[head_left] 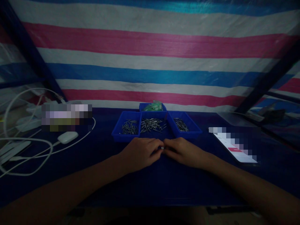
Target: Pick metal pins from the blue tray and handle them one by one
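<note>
My left hand point(142, 153) and my right hand point(184, 151) meet fingertip to fingertip above the blue table. Both are closed in a pinch around one small shiny metal piece point(162, 147); fingers cover most of it. Just beyond them, a heap of thin metal pins point(152, 125) lies between two blue bins. More pins point(130, 128) fill part of the left bin point(116, 127), and others point(181, 124) are in the right bin point(194, 127).
Behind the heap, a third blue bin point(141, 107) holds a green plastic bag point(153, 106). White cables point(52, 153) and a white charger point(67, 137) lie at left. A lit phone or tablet point(234, 150) rests at right. Striped sheeting point(150, 43) hangs behind the table point(161, 187).
</note>
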Demonstrator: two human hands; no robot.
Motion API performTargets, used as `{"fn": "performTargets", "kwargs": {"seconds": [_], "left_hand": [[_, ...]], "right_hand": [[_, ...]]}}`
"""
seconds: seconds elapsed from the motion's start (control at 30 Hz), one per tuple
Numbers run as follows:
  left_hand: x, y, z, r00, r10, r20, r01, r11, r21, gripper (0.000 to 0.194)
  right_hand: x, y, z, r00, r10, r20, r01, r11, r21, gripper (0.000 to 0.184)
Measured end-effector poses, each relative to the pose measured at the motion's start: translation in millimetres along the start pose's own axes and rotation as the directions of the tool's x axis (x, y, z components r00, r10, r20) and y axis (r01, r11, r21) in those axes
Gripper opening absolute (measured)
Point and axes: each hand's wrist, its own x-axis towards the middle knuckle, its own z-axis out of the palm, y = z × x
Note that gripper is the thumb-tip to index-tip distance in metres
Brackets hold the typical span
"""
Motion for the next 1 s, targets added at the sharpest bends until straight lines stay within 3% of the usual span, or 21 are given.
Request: {"fn": "performTargets", "kwargs": {"seconds": [0.23, 0.33, 0.47, 0.63, 0.73, 0.83, 1.0], "left_hand": [[1, -1, -2.6, 1.000, 0.017, -0.007, -0.017, 1.000, 0.007, 0.014], [3, -4, -7.2, 0.998, 0.030, -0.059, -0.019, 0.984, 0.178, 0.016], [6, -10, -23.4, 0.988, 0.022, -0.154, 0.054, 0.880, 0.471, 0.017], [6, -21, -43.3, 0.959, -0.207, -0.194, 0.284, 0.706, 0.649, 0.016], [5, -25, -42.5, 0.941, -0.282, -0.185, 0.331, 0.658, 0.676, 0.013], [5, -19, -34.8, 0.957, -0.247, -0.154, 0.285, 0.681, 0.675, 0.014], [4, 2, -22.0, 0.997, -0.052, -0.064, 0.082, 0.750, 0.656, 0.013]], "right_hand": [[0, 0, 0, 0.997, -0.015, -0.078, 0.018, 0.999, 0.040, 0.008], [1, 2, 0, 0.993, -0.017, -0.120, 0.017, 1.000, 0.001, 0.014], [3, 11, 2, 0.996, 0.011, -0.087, -0.018, 0.997, -0.077, 0.021], [4, 19, 5, 0.996, 0.047, -0.079, -0.058, 0.989, -0.139, 0.028], [3, 22, 6, 0.994, 0.074, -0.078, -0.087, 0.982, -0.170, 0.036], [4, 23, 8, 0.991, 0.105, -0.087, -0.120, 0.973, -0.195, 0.043], [5, 23, 9, 0.992, 0.114, -0.062, -0.124, 0.968, -0.218, 0.048]]}}
